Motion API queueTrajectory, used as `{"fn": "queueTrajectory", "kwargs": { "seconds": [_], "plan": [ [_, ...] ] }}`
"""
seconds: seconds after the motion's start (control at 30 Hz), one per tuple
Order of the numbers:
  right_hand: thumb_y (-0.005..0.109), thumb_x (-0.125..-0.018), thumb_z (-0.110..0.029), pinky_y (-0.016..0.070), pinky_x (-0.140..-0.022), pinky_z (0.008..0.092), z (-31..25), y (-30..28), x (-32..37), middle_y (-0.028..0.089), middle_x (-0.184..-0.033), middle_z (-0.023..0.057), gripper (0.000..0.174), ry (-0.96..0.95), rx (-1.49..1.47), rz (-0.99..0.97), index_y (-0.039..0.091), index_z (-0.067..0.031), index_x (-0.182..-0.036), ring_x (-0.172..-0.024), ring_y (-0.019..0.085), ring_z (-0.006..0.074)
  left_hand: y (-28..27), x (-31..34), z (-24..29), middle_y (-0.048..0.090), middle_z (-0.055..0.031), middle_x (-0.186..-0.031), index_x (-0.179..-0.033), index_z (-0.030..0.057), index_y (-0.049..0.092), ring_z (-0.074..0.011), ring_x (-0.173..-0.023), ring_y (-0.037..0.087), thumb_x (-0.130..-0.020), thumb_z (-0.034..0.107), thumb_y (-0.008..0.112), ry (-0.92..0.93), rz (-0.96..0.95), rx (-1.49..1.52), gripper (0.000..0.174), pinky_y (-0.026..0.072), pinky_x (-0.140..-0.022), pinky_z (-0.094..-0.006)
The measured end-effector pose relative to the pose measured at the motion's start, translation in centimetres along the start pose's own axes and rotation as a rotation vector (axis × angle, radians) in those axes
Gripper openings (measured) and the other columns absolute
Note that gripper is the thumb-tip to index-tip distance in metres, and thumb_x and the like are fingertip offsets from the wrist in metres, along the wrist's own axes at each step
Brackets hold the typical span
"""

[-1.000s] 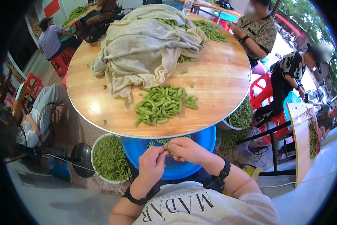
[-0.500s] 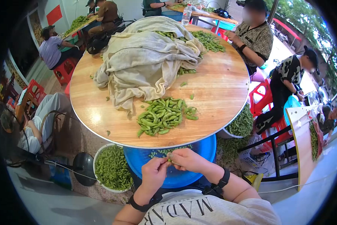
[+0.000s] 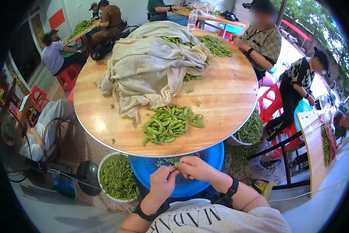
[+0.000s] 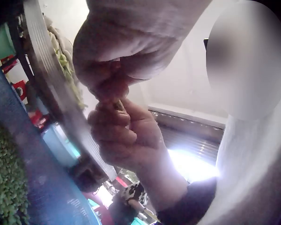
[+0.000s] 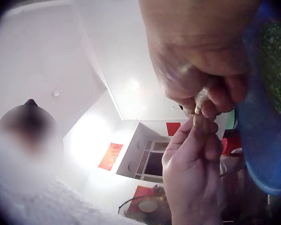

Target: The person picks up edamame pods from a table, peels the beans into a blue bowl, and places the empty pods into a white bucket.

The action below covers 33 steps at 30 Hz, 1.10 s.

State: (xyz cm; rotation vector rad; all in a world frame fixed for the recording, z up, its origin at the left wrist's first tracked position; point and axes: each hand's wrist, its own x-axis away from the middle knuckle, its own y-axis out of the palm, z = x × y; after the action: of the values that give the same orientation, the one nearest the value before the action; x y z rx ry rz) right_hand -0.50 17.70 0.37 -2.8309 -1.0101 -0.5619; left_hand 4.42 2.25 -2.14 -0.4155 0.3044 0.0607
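My left hand (image 3: 162, 181) and right hand (image 3: 198, 169) meet at the fingertips over a blue basin (image 3: 218, 161), just off the table's near edge. A small edamame pod (image 4: 118, 105), mostly hidden by the fingers, is pinched between both hands. Something pale and shiny (image 5: 202, 97) covers the tip of my right thumb. Shelled green beans (image 3: 170, 159) lie in the basin below. On the round wooden table (image 3: 221, 105), a pile of edamame pods (image 3: 166, 125) sits in front of my hands.
A cream cloth (image 3: 151, 66) drapes a large heap behind the pile. White tubs of pods stand on the floor at left (image 3: 118, 178) and right (image 3: 249, 128). A person (image 3: 265, 42) works at the table's far right; others sit around. Red stools (image 3: 271, 103) stand nearby.
The head view has tilted up a little, so the table sits lower in it. Both hands stay fingertip to fingertip over the basin; the green pod between them shows less than half a second ago.
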Motion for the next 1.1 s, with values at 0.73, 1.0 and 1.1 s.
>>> {"fn": "queueTrajectory", "kwargs": {
  "seconds": [0.73, 1.0, 1.1],
  "plan": [
    [0.05, -0.087, -0.017, 0.0365, -0.046, 0.0252, 3.6, 2.6, -0.7, 0.051, -0.057, 0.0039, 0.021, -0.253, 0.218, 0.495, 0.052, -0.0009, -0.073, -0.051, 0.045, 0.0087, 3.3, 1.0, -1.8, 0.053, -0.001, -0.065, -0.085, 0.0004, 0.056, -0.005, -0.055, 0.044, -0.086, 0.005, 0.049, -0.403, 0.121, 0.419, 0.008, 0.0348, -0.048, -0.0192],
    [0.06, -0.081, -0.017, 0.0387, -0.045, 0.0295, 3.5, 2.3, 0.0, 0.052, -0.056, 0.0109, 0.019, -0.313, 0.441, 0.502, 0.055, 0.0, -0.074, -0.049, 0.049, 0.016, 2.6, 0.4, -2.7, 0.051, 0.0002, -0.064, -0.083, 0.0008, 0.056, -0.0061, -0.049, 0.042, -0.087, 0.008, 0.048, -0.581, -0.023, 0.596, 0.011, 0.0335, -0.044, -0.0191],
    [0.065, -0.077, -0.019, 0.0415, -0.049, 0.0302, 3.2, 1.1, 0.6, 0.055, -0.059, 0.0116, 0.019, -0.194, 0.514, 0.395, 0.058, -0.0006, -0.078, -0.052, 0.053, 0.0185, 2.2, 0.2, -2.5, 0.054, -0.0016, -0.065, -0.086, -0.0003, 0.057, -0.0077, -0.047, 0.046, -0.087, 0.007, 0.048, -0.604, -0.126, 0.515, 0.011, 0.0369, -0.044, -0.0202]
  ]
}}
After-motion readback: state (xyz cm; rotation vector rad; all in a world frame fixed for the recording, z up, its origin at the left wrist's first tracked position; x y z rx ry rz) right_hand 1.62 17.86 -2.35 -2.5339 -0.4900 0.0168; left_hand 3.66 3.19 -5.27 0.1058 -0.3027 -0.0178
